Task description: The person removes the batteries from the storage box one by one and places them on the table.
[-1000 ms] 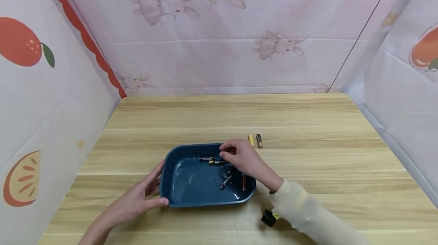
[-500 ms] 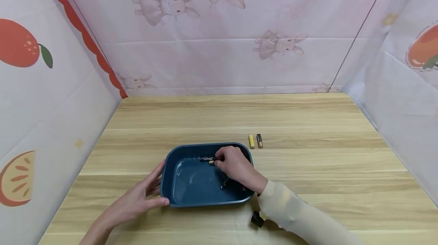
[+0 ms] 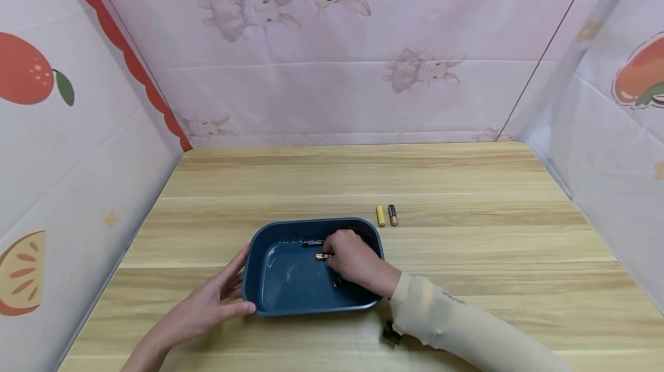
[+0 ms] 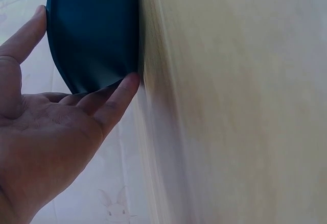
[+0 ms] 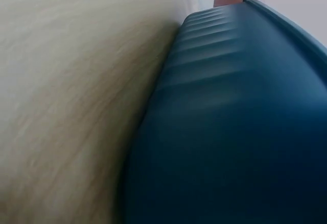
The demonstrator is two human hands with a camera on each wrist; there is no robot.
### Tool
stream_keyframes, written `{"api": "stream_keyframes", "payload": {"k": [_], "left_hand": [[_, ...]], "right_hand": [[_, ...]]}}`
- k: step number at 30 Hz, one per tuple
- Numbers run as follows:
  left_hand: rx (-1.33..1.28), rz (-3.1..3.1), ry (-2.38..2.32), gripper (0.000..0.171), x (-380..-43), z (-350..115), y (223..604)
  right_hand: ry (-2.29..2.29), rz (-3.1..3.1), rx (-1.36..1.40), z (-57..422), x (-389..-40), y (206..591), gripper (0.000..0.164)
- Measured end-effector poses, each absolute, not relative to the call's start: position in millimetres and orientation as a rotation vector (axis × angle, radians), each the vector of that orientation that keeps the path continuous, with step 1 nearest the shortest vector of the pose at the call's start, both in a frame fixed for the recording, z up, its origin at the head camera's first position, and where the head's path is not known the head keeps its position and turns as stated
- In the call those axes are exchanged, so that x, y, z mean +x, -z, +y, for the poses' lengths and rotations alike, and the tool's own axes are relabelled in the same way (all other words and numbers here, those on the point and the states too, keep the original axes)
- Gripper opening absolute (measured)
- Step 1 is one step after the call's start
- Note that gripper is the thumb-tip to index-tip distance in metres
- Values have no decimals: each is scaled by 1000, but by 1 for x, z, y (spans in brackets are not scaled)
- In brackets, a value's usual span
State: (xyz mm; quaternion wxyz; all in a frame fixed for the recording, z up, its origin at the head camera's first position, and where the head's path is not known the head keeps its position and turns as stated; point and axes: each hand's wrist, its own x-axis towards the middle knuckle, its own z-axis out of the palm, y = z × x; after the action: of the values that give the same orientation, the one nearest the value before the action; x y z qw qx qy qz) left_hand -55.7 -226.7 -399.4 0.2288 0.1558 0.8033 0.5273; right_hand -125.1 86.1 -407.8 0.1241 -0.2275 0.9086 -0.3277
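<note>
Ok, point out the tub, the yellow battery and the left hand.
Tub (image 3: 290, 282), head view, bare floor
Yellow battery (image 3: 381, 216), head view, middle of its side
Left hand (image 4: 56, 127), left wrist view, palm

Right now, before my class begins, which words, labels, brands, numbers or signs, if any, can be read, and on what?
None can be read.
Beige fabric sleeve: small dark print, too blurred to read.
Yellow cylindrical battery and black-and-copper cylindrical battery: any print is too small to read.
Black-and-gold cylindrical battery at the right hand: likewise too small.
Dark blue rectangular tray: no text shows.
</note>
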Motion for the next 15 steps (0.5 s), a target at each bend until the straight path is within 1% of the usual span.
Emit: {"api": "stream_keyframes", "payload": {"k": [6, 10, 15], "left_hand": [[418, 2201, -1462, 100, -54, -227, 400], [434, 2208, -1458, 100, -54, -228, 401], [472, 2205, -1471, 100, -54, -228, 401]], "right_hand": [[923, 2646, -707, 84, -125, 408, 6], [1061, 2551, -768, 85, -126, 404, 5], [1266, 2410, -803, 92, -124, 392, 10]]}}
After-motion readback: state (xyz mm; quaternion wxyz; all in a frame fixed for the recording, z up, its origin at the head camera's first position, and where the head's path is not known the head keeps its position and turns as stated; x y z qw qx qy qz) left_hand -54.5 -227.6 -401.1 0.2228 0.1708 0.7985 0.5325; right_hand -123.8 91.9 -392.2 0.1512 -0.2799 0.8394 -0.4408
